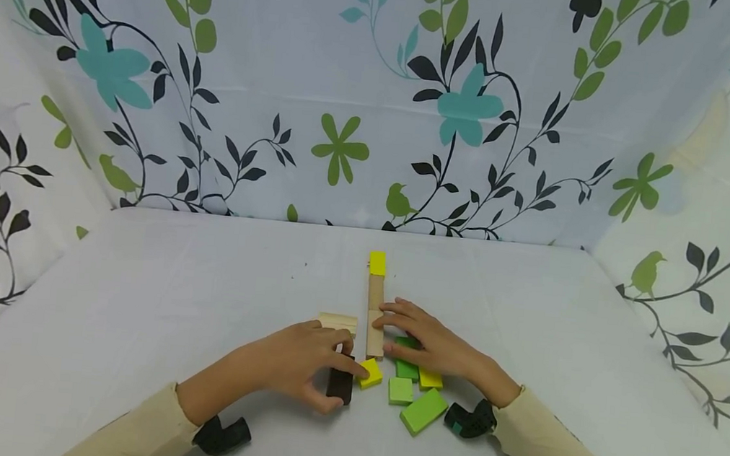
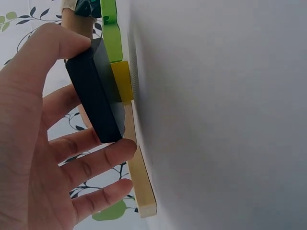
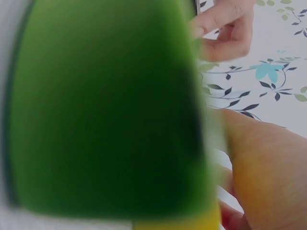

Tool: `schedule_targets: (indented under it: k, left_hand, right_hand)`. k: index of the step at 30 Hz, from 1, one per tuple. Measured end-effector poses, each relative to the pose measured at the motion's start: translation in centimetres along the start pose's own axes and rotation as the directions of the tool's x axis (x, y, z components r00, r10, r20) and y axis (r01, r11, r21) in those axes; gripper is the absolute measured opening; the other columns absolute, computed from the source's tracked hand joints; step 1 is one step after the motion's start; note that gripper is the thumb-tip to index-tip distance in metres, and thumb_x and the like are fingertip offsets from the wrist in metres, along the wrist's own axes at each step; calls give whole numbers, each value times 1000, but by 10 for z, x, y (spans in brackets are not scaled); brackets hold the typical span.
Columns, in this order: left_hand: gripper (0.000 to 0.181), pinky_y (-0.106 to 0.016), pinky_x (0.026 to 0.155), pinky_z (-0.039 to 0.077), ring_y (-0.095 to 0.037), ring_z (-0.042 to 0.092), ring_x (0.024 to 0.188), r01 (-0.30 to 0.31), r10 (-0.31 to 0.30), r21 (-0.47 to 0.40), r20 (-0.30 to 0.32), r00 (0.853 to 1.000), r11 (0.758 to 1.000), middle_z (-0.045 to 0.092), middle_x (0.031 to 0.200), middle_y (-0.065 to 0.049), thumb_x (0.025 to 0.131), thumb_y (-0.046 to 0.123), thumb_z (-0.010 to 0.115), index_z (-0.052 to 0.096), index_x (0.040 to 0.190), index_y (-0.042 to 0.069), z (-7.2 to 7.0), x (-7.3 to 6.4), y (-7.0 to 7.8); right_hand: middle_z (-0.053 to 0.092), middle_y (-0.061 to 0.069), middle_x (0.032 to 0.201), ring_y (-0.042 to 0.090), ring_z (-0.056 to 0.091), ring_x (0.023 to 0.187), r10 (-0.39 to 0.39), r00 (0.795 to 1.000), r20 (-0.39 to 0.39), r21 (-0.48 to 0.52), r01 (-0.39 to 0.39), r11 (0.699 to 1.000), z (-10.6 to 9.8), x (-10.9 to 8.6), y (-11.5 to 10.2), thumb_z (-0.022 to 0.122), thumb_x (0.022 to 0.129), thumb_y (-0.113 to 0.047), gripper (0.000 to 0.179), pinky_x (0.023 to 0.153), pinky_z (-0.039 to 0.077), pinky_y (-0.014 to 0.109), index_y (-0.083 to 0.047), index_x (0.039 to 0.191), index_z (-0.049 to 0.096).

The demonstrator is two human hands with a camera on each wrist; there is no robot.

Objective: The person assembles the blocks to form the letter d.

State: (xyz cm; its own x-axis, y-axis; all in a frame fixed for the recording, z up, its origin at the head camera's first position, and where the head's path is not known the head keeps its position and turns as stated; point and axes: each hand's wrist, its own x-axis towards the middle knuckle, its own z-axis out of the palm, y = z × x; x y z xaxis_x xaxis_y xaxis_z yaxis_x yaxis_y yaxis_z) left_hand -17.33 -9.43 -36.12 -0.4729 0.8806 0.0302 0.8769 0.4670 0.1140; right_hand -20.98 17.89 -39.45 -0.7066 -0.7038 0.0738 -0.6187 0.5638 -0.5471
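My left hand [image 1: 295,358] grips a dark, nearly black rectangular block [image 2: 93,91] between thumb and fingers, tilted in the left wrist view. Its index fingertip reaches a small yellow block [image 1: 372,375], seen on the white surface in the head view. Two plain wooden blocks [image 1: 375,316] lie end to end in a line running away from me, with a yellow block [image 1: 378,262] at the far end. The right hand [image 1: 436,344] rests along the line's right side, its fingertips at the nearer wooden block. In the right wrist view a blurred green block [image 3: 105,110] hides most of that hand.
Under and beside the right hand are a green block [image 1: 407,369] and a yellow block [image 1: 431,378]. Nearer me lie a light green square block [image 1: 400,391] and a longer green one [image 1: 423,411]. Pale wooden pieces [image 1: 339,322] lie behind the left hand. Patterned cloth [image 1: 273,89] stands behind.
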Motion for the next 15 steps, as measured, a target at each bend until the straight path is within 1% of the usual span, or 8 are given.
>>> schedule_targets:
  k: [3,8,11,15]
  left_hand:
    - [41,-29,81,44,-5,50,90,19,-19,4,7,1000,1000,56,112,6,85,49,64,65,124,38,0,-8,1]
    - [41,-29,82,44,-6,49,87,34,-34,-2,7,999,999,54,109,7,85,48,64,64,124,38,0,-19,0]
    - [41,-29,82,44,-6,49,84,52,-52,-14,8,999,999,54,107,7,84,48,64,65,124,38,-1,-25,0]
    - [40,-30,82,44,-5,49,86,83,-83,-38,0,997,996,55,107,9,84,50,64,66,122,38,-2,-34,-2]
  right_hand:
    - [37,5,154,34,19,147,3,1000,2,-5,-3,1000,0,0,0,56,98,-36,39,113,21,60,-22,135,55]
    - [38,5,154,34,19,147,11,1000,-3,-6,-11,1000,0,0,-1,57,98,-37,38,113,21,60,-22,134,56]
    - [38,4,154,33,19,147,12,1000,-2,-6,-12,1000,0,0,0,57,98,-37,38,113,21,60,-23,134,56]
    - [38,4,154,33,19,147,12,1000,-3,-8,-12,1000,1,0,-1,58,98,-36,38,113,21,60,-23,133,56]
